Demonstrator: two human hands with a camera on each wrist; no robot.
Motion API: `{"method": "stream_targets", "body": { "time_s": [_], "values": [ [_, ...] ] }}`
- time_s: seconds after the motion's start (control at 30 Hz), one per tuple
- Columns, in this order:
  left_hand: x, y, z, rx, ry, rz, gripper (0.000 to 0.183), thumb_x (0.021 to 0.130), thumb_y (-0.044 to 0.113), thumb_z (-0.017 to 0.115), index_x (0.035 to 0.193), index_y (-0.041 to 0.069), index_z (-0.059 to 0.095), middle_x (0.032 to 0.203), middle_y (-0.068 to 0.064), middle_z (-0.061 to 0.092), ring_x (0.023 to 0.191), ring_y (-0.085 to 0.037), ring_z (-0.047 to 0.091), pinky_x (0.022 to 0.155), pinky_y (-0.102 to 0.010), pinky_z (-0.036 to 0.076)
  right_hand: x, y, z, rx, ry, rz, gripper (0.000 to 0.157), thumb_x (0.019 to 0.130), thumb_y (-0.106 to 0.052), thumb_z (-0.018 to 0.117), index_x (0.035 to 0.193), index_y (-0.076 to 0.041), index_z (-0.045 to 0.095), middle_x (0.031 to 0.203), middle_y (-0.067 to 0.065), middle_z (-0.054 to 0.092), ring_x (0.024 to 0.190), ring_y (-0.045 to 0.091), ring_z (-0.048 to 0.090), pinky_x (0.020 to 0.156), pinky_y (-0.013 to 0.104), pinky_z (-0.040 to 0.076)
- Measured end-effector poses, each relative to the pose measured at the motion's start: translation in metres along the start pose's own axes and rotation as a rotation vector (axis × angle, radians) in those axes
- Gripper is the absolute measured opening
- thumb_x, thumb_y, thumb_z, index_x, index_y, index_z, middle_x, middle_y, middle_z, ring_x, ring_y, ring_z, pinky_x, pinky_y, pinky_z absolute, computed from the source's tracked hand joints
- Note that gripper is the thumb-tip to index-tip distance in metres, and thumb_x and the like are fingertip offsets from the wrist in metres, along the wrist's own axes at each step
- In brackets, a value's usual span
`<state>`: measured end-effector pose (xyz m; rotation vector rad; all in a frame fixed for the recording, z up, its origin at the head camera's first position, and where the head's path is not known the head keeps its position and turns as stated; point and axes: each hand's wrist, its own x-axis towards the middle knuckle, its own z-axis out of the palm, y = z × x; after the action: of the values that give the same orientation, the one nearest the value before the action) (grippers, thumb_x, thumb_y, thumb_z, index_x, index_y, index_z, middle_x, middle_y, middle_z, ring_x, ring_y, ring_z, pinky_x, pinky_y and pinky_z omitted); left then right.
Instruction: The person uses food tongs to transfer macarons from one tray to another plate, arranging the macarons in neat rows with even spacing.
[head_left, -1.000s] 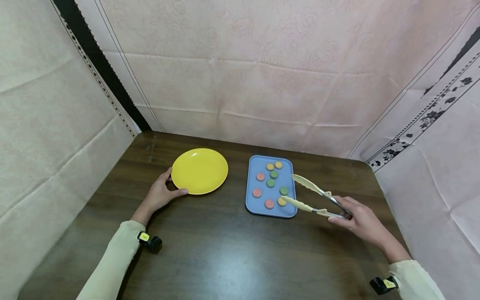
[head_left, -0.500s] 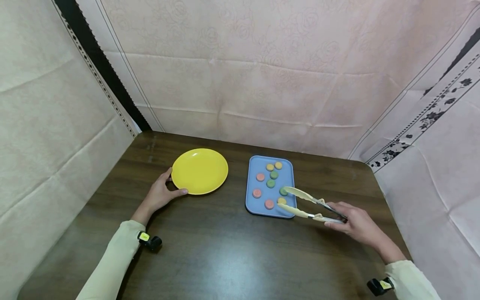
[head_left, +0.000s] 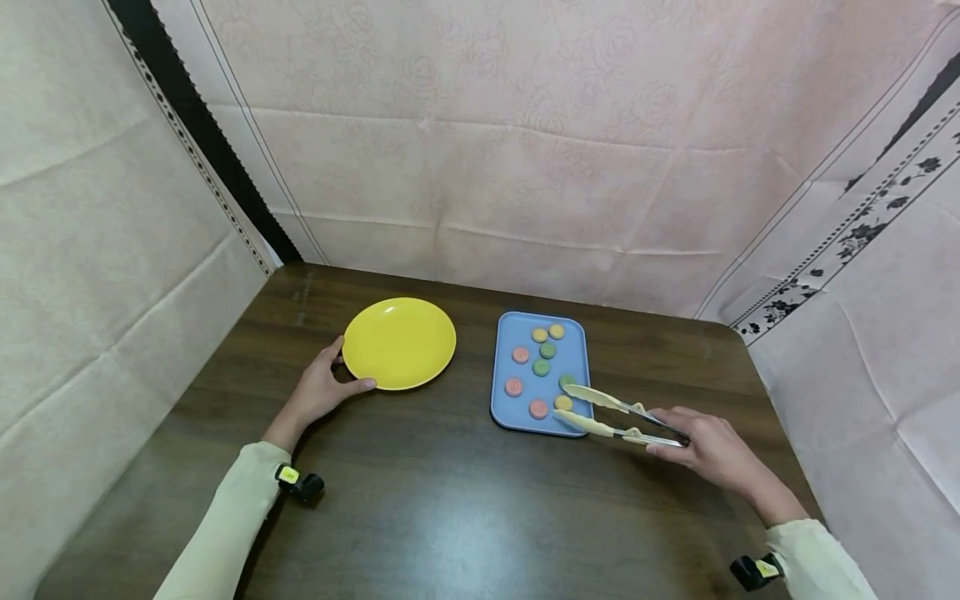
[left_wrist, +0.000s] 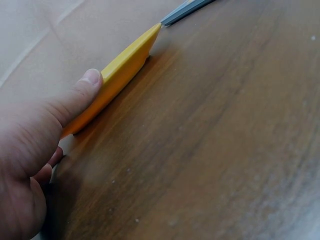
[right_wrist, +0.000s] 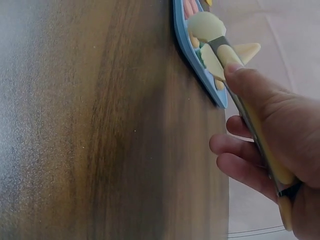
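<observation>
A yellow plate [head_left: 400,343] lies on the left of the brown table. My left hand [head_left: 322,390] holds its left edge, thumb at the near rim and fingers round the far side; the left wrist view shows the thumb [left_wrist: 82,95] against the rim. My right hand [head_left: 712,450] grips tongs with cream tips [head_left: 600,398]. Their spread tips hang over the right side of a blue tray [head_left: 510,332], either side of a yellow macaron-like piece [head_left: 563,402]. One tip partly covers a green piece [head_left: 566,380]. Whether the tips touch anything is unclear.
Several more pink [head_left: 513,387], green [head_left: 542,367] and yellow [head_left: 539,335] round pieces lie spread over the tray. Bare wooden table [head_left: 435,492] stretches in front. Pale cloth walls [head_left: 480,167] stand behind and at both sides.
My right hand has moved the tongs left and toward me, and their tips have come closer together around the yellow piece. The left hand and plate stay put.
</observation>
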<state>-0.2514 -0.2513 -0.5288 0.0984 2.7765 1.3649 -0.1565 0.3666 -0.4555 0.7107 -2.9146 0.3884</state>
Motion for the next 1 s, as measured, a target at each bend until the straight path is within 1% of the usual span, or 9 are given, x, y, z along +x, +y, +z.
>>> {"method": "stream_targets", "body": {
  "time_s": [0.13,0.2,0.33,0.47,0.6,0.73,0.9,1.0],
  "values": [
    [0.000,0.000,0.000,0.000,-0.002,-0.003,0.128,0.077,0.057,0.085,0.163,0.000,0.010,0.151,-0.028,0.040,0.141,-0.042,0.038,0.117,-0.063,0.028,0.001,-0.002,-0.002,-0.006,-0.016,0.008,0.052,0.087,-0.043,0.082,0.125,-0.008,0.073,0.108,0.003,0.074,0.086,0.018,0.069,0.070,0.043,0.055],
    [0.000,0.000,0.000,-0.003,-0.004,0.003,0.127,0.077,0.056,0.085,0.163,0.000,0.010,0.151,-0.028,0.040,0.140,-0.042,0.039,0.116,-0.062,0.029,0.002,-0.002,-0.003,-0.006,-0.029,0.020,0.053,0.087,-0.043,0.081,0.125,-0.008,0.073,0.109,0.004,0.074,0.085,0.017,0.068,0.069,0.042,0.054],
    [0.000,-0.001,0.000,-0.013,-0.005,0.017,0.126,0.078,0.056,0.085,0.163,0.001,0.010,0.152,-0.027,0.040,0.137,-0.040,0.042,0.115,-0.062,0.032,0.004,-0.004,-0.006,-0.005,-0.050,0.030,0.054,0.087,-0.044,0.081,0.125,-0.005,0.073,0.111,0.010,0.074,0.087,0.019,0.069,0.069,0.043,0.054],
    [-0.001,-0.002,0.000,-0.014,-0.003,0.013,0.127,0.077,0.057,0.085,0.163,0.001,0.011,0.153,-0.027,0.039,0.137,-0.040,0.042,0.115,-0.061,0.032,0.005,-0.007,-0.008,-0.016,-0.061,0.028,0.055,0.086,-0.043,0.082,0.124,-0.004,0.073,0.113,0.013,0.074,0.090,0.022,0.070,0.069,0.044,0.054],
    [-0.001,-0.003,0.001,-0.012,-0.003,0.013,0.127,0.077,0.057,0.085,0.163,0.001,0.010,0.155,-0.027,0.038,0.138,-0.040,0.041,0.116,-0.061,0.032,0.007,-0.010,-0.009,-0.027,-0.071,0.030,0.054,0.086,-0.041,0.083,0.123,-0.003,0.073,0.112,0.013,0.074,0.089,0.023,0.070,0.069,0.044,0.054],
    [-0.001,-0.003,0.001,-0.005,-0.001,0.014,0.127,0.078,0.057,0.084,0.163,0.001,0.010,0.154,-0.027,0.038,0.138,-0.040,0.042,0.115,-0.061,0.032,0.008,-0.012,-0.010,-0.033,-0.077,0.033,0.053,0.086,-0.041,0.082,0.122,-0.003,0.074,0.110,0.011,0.075,0.086,0.020,0.069,0.068,0.043,0.053],
    [-0.002,-0.001,0.000,-0.005,-0.005,0.008,0.126,0.079,0.056,0.084,0.163,0.000,0.009,0.154,-0.027,0.038,0.138,-0.040,0.041,0.115,-0.061,0.032,0.008,-0.013,-0.011,-0.040,-0.068,0.023,0.051,0.086,-0.039,0.082,0.122,-0.004,0.074,0.108,0.010,0.075,0.084,0.018,0.069,0.067,0.043,0.053],
    [-0.002,-0.001,0.000,-0.011,-0.004,0.007,0.126,0.079,0.055,0.084,0.163,0.001,0.009,0.154,-0.027,0.039,0.138,-0.040,0.041,0.116,-0.061,0.032,0.008,-0.013,-0.011,-0.034,-0.069,0.028,0.051,0.086,-0.039,0.082,0.122,-0.003,0.074,0.109,0.011,0.075,0.084,0.019,0.069,0.067,0.043,0.054]
  ]
}}
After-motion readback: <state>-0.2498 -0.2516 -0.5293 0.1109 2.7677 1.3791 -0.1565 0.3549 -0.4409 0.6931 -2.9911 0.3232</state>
